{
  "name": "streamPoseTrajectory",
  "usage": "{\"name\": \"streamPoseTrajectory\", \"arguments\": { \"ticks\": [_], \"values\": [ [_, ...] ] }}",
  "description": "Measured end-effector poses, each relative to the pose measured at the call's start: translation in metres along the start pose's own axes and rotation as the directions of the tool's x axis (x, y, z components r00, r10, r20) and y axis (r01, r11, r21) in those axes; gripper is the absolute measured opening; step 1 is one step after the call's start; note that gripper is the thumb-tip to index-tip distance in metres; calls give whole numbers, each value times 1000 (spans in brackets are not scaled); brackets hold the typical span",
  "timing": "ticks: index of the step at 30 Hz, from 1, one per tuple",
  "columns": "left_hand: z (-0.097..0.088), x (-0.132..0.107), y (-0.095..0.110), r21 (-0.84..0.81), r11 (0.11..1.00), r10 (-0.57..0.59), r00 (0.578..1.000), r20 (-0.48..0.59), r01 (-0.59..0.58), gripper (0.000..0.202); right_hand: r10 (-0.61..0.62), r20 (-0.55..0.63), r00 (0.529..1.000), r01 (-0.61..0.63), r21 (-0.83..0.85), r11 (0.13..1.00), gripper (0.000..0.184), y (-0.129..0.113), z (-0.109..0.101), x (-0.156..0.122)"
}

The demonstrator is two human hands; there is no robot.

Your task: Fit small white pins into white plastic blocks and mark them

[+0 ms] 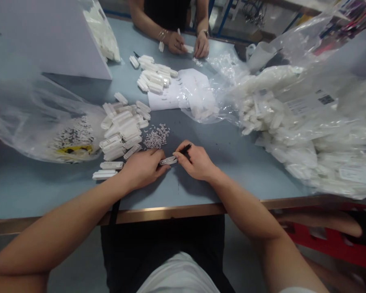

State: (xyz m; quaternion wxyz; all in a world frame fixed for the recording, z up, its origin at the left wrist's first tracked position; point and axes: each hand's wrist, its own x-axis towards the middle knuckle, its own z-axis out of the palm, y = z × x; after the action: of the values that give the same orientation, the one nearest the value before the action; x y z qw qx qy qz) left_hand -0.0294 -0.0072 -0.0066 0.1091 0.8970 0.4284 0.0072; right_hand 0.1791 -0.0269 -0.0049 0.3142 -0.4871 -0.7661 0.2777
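My left hand rests on the blue table, fingers closed on a small white plastic strip. My right hand sits just right of the strip, pinching a thin black tool whose tip points at the strip's right end. A scatter of tiny white pieces lies just beyond both hands. A heap of white strips is piled to the left of my left hand, with two more strips lying near my left wrist.
Across the table another person's hands work on a white part beside a second pile of strips. Large clear bags of white parts fill the right side. A clear bag and a white box stand at the left. A paper sheet lies mid-table.
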Motion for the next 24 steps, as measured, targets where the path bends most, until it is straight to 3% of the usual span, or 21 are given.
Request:
{"name": "streamPoseTrajectory", "arguments": {
  "ticks": [18, 24],
  "values": [
    [3, -1, -2, 0, 1000, 14, 999, -36, -14, 35, 6, 8, 1000, -5, -48, 999, 20, 4, 5, 2],
    [2, 0, -1, 15, 1000, 19, 1000, -12, -19, 33, -126, 65, 990, 132, -99, 986, 17, 2, 7, 2]
  ]
}}
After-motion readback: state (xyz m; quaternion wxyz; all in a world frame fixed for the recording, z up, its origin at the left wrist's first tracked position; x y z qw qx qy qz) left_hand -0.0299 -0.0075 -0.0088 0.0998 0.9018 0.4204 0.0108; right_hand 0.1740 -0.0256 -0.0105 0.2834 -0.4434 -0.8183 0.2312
